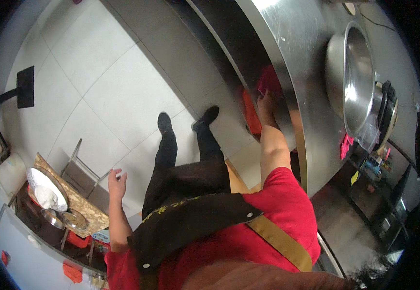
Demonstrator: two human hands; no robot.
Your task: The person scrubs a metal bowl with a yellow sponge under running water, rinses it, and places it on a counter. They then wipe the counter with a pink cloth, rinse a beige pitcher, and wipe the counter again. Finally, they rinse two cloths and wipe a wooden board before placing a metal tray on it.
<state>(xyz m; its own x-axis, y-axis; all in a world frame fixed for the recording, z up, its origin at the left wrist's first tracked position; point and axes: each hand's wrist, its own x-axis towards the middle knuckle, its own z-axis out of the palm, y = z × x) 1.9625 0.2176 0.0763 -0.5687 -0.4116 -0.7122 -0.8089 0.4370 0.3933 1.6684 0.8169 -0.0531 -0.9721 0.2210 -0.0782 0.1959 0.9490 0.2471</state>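
Observation:
My right hand (266,105) reaches low along the dark steel front (239,40) of the counter, below its edge, with a magenta cloth (269,80) in its fingers. The cloth lies against that front, partly in shadow. Beside my forearm is a bright orange-red patch (252,112); I cannot tell whether it is an object or a reflection. My left hand (117,183) hangs out to the side with its fingers apart and nothing in them. It is nearest to the thin metal frame (97,177) of a low stand.
A large steel bowl (356,79) rests tilted on the steel counter top (297,47). At left, a wood-patterned board (93,214) carries an oval dish (32,177) of white material and small steel bowls (75,219). A black flat-ended object (25,87) stands over the tiled floor (97,72).

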